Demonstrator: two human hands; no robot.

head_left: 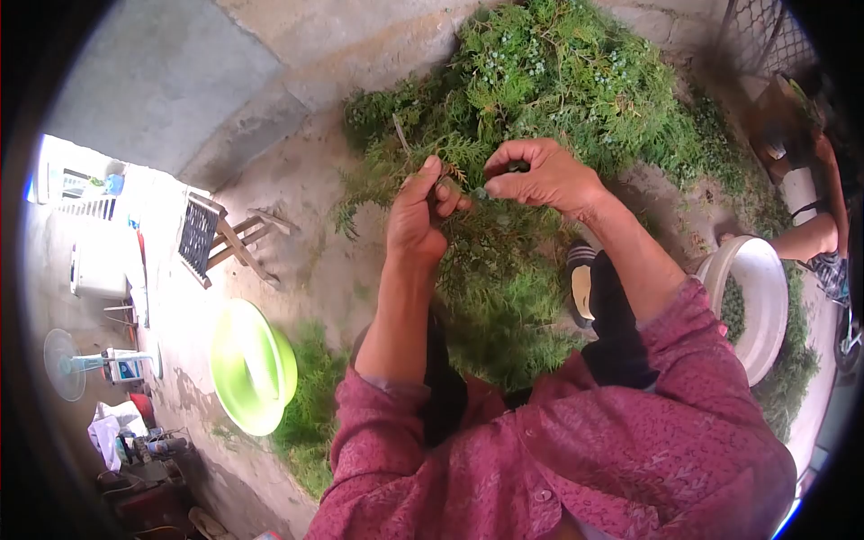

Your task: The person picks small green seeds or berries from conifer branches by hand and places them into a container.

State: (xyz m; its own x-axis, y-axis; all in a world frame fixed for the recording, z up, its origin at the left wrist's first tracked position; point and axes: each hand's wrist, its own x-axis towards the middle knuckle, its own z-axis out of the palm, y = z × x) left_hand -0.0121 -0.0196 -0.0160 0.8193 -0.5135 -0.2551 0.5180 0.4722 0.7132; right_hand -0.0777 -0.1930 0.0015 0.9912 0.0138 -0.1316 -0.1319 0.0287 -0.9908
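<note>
My left hand (418,202) is closed around a leafy evergreen branch (441,148), whose flat green sprays spread above and below the fingers. Close by on the right, my right hand (544,180) has its thumb and fingers curled toward each other beside the branch. Small blue-green cones show near its fingertips, but what lies in the pinch is too small to make out. Behind both hands rises a large heap of cut evergreen branches (576,81) dotted with pale blue-green cones. More loose greenery (513,315) lies on the ground below my hands.
A lime-green basin (279,360) stands at left, beside green clippings. At right, a white bucket (778,315) holds small green pieces. A folding stool (229,236) is at the upper left. Another person's arm (805,238) reaches in from the right. A fan (67,364) stands far left.
</note>
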